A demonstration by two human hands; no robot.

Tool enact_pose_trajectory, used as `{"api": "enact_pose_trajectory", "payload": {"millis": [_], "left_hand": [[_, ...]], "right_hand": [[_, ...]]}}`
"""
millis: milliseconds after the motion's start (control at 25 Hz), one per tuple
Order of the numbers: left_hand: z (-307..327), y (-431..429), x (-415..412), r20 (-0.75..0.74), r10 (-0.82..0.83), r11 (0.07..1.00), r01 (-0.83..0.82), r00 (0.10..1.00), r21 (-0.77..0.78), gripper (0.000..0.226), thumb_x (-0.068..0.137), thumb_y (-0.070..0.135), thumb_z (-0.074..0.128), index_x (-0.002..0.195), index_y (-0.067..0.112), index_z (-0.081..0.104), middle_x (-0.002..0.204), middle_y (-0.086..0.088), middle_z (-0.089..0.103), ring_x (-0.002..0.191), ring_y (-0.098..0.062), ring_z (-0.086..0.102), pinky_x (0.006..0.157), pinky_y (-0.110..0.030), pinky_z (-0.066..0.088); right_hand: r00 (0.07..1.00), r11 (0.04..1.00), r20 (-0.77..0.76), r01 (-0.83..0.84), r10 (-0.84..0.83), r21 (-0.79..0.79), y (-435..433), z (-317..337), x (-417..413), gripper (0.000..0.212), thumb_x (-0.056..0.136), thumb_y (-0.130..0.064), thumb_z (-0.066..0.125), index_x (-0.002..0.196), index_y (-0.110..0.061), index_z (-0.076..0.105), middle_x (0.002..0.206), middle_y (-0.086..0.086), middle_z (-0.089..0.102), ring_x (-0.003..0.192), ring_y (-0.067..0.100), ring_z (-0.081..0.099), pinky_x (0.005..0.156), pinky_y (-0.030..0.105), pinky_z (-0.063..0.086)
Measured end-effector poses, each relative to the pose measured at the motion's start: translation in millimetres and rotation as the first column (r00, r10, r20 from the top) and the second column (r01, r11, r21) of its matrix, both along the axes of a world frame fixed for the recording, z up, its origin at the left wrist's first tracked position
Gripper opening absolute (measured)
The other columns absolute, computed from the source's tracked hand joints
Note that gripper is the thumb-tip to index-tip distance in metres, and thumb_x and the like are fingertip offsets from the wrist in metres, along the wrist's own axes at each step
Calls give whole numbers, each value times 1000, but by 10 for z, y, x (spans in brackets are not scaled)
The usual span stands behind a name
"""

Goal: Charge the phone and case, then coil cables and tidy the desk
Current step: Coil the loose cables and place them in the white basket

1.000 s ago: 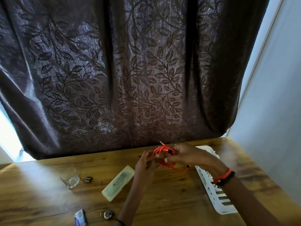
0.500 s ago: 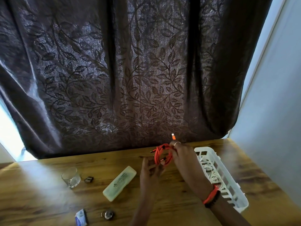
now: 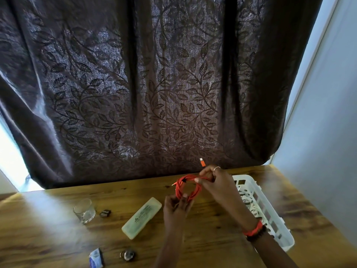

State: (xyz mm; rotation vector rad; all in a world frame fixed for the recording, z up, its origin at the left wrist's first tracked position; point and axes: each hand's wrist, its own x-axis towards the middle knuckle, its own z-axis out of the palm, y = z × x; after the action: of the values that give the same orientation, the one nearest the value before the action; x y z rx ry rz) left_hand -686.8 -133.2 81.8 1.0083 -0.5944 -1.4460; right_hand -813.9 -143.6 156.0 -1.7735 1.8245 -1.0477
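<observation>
Cable point(image 3: 186, 187): orange coil, pinched by left hand point(image 3: 176, 208) and right hand point(image 3: 216, 182); wooden desk point(image 3: 48, 225), dark leaf-patterned curtain point(image 3: 135, 84).

This looks like a room in a home, a desk corner set against a window. A heavy dark brown curtain with a woven leaf-and-vine pattern point(image 3: 154, 93) hangs behind the brown wood-grain surface point(image 3: 48, 229), with daylight showing at its left edge. A plain pale blue-grey wall point(image 3: 324, 132) closes the right side. Household odds lie about: a short clear drinking glass point(image 3: 84, 210), a pale green oblong plastic case point(image 3: 142, 217) and a white slotted plastic basket point(image 3: 286, 242).
</observation>
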Motion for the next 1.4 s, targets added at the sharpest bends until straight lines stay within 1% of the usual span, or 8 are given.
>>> {"api": "enact_pose_trajectory", "payload": {"millis": [200,640,760,880,960,1160,1280,1400], "left_hand": [[70,65,-79,-181,9,1000,-10,983,-5,9,89,0,53,84,4,47,98,-17,64,88,-21,69,73,-23,58],[15,89,-71,-136,-198,976,181,971,-124,25,88,-4,54,113,-2,51,115,-20,64,100,-21,67,77,-23,57],[74,29,-5,125,-285,948,298,950,-109,43,80,24,72,114,4,56,117,-18,64,109,-30,62,84,-34,57],[235,-110,239,735,-308,850,522,604,-73,97,55,77,64,120,5,55,122,-17,57,119,-33,53,104,-53,38],[369,-210,374,819,-237,870,489,523,-61,116,52,82,60,142,14,34,135,-7,46,130,-22,42,109,-46,35],[616,-259,371,938,9,749,619,346,-236,35,89,25,61,123,27,60,112,7,62,104,-6,60,91,-23,48],[595,-248,361,931,52,756,595,362,-273,30,91,13,58,120,20,63,110,6,67,97,0,61,81,-5,44],[494,-187,303,933,41,770,584,358,-258,33,93,14,55,126,14,58,109,0,68,91,-2,59,72,1,39]], "right_hand": [[982,992,151,100,-110,72,-68,-72,-37,52,73,-37,76,116,-17,53,98,1,65,90,14,60,72,21,44],[940,976,-301,-106,161,191,-28,-73,-42,47,90,-42,55,130,-18,52,122,2,48,114,18,53,93,30,41],[958,984,-247,-117,147,132,-62,-39,-57,35,92,-31,54,124,-18,57,123,1,53,115,17,53,97,30,42],[962,994,-252,-90,104,69,-54,-40,-107,30,93,-22,50,123,-23,58,123,-2,60,113,14,56,95,30,46],[954,995,-280,-93,103,46,-34,-55,-109,30,94,-21,49,122,-21,58,121,-2,61,111,16,57,93,31,47],[955,983,-233,-180,183,30,-6,-79,22,29,91,-30,52,112,-13,63,108,0,64,101,16,59,79,22,40],[970,978,-130,-206,205,6,-6,-42,5,25,89,-30,58,105,-14,68,95,-5,67,84,5,58,74,18,42],[958,976,-189,-214,216,31,-34,-54,-72,25,90,-16,56,112,-14,67,109,1,69,98,11,62,81,19,44]]}}
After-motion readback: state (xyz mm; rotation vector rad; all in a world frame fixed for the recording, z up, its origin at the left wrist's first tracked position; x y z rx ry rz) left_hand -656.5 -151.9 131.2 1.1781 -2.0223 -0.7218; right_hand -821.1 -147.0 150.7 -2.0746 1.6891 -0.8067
